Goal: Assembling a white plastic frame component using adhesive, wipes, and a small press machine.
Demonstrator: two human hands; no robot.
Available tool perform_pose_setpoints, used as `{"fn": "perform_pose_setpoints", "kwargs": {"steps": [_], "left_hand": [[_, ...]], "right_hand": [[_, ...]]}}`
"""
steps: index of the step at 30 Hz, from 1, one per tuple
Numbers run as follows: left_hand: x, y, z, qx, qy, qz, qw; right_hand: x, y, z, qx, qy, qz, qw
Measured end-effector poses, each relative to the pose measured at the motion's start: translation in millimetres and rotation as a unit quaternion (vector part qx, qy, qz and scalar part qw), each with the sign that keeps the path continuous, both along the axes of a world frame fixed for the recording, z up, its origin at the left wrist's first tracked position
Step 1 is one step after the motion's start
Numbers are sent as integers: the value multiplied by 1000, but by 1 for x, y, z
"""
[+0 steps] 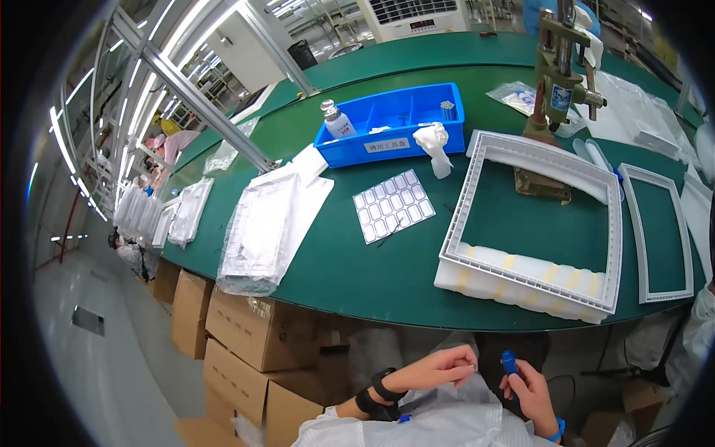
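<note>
My right hand (532, 392) is wrapped round a blue-handled tool (509, 363) near my lap; its working end is hidden, so I cannot tell its kind. Beside it, my left hand (441, 368) has its fingers curled and pressed together, and whatever may be in them is too small to make out. Both hands are below the table's front edge. Beyond them, a white rectangular frame (612, 279) rests on white foam padding (514, 287) on the green table. A sheet of white labels (393, 207) lies left of the frame.
A blue divided bin (328, 155) holds a white bottle (339, 124) and a crumpled white cloth (433, 139). A hand press (555, 82) stands behind the frame. Right of it lies a second frame (666, 298). Plastic-wrapped parts (259, 231) sit at left above cardboard boxes (238, 324).
</note>
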State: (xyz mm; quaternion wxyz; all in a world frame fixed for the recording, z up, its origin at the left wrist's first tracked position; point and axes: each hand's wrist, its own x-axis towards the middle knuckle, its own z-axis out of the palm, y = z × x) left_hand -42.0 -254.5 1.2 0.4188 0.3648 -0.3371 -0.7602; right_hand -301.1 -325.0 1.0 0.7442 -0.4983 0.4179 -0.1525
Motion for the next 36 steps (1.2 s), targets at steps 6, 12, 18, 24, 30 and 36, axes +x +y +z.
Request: {"fn": "perform_pose_setpoints", "kwargs": {"steps": [6, 12, 18, 24, 30, 36], "left_hand": [[-10, -5, -11, -51, -210, 30, 976], [-17, -8, -15, -55, -240, 14, 969], [-17, -16, -8, -118, -329, 44, 936], [-22, -22, 1, -168, -384, 50, 907], [-26, -9, -8, -165, -398, 24, 902], [-27, -2, -13, -203, -423, 0, 883]], "right_hand": [[-1, 3, 4, -43, 27, 56, 997], [-9, 15, -1, -113, 75, 82, 987], [-2, 1, 16, -136, 86, 49, 986], [-13, -6, 8, -176, 72, 60, 980], [-19, 0, 6, -265, 106, 98, 953], [-23, 4, -2, -286, 125, 127, 941]]}}
